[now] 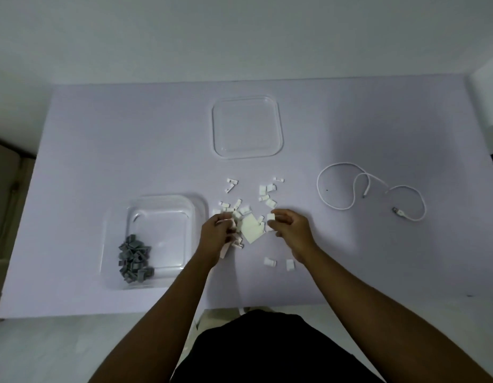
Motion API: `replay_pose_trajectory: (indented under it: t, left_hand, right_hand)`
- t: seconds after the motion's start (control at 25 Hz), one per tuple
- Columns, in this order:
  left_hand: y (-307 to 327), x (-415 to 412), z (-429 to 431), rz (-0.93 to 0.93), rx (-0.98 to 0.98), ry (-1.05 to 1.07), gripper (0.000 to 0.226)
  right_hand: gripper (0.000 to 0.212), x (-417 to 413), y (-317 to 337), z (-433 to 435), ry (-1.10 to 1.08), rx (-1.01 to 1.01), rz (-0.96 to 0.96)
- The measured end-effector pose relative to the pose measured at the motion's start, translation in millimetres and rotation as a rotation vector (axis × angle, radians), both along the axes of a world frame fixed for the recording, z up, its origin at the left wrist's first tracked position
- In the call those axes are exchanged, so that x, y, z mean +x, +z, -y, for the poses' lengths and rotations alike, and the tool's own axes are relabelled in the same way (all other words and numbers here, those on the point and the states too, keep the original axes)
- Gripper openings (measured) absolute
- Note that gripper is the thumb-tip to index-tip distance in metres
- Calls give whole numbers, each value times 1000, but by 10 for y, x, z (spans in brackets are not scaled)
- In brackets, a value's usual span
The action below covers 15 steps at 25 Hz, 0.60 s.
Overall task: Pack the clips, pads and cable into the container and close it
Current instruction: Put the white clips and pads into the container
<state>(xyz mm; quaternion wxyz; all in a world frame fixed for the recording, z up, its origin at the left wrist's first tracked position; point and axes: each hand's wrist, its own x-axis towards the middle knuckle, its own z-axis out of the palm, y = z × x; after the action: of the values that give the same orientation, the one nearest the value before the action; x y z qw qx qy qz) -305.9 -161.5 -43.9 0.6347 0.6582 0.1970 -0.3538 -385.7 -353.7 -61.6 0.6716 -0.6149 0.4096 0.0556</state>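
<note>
- Now our left hand [219, 230] is curled round a small bunch of the white clips [244, 209]. Its fingertips sit at the near-left edge of the scatter.
- Our right hand [289, 228] pinches a single white clip [270, 217] between thumb and forefinger, with the other fingers loosely bent behind it.
- Between the two sets of fingertips a white square pad [251, 229] lies flat, with clips touching its edges.
- More white clips spread just beyond the fingers, and two lie apart on the near side of the right hand.
- Left of the left fingers, just beside them, stands the clear container [195, 214], open. A heap of grey clips [134, 258] fills its near-left corner.
- Well beyond the fingertips the clear lid [246, 127] rests flat on its own.
- Off to the right of the right fingers, well apart, the white USB cable [369, 189] lies in loose loops, its plug end nearest us.
- All of this rests on a pale lilac table [101, 134], matte and evenly lit, where the arms cast soft shadows.
- Behind the table we see a plain pale wall [240, 37], and at its near edge a light floor [46, 349]. Dark clothing [253, 352] shows between our forearms.
</note>
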Motion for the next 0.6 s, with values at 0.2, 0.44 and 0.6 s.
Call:
replay_pose_trajectory:
  t: [0.2,0.44,0.6]
  left_hand:
    - [34,46,-68,-357,-308,275,27]
    - [-81,120,64,219,529,-315,34]
    - [-207,213,226,368,711,-473,49]
  right_hand:
    - [17,-64,155,128,-348,826,176]
    - [26,-125,141,153,-407,1109,314]
    - [18,-95,170,188,-430,1121,267]
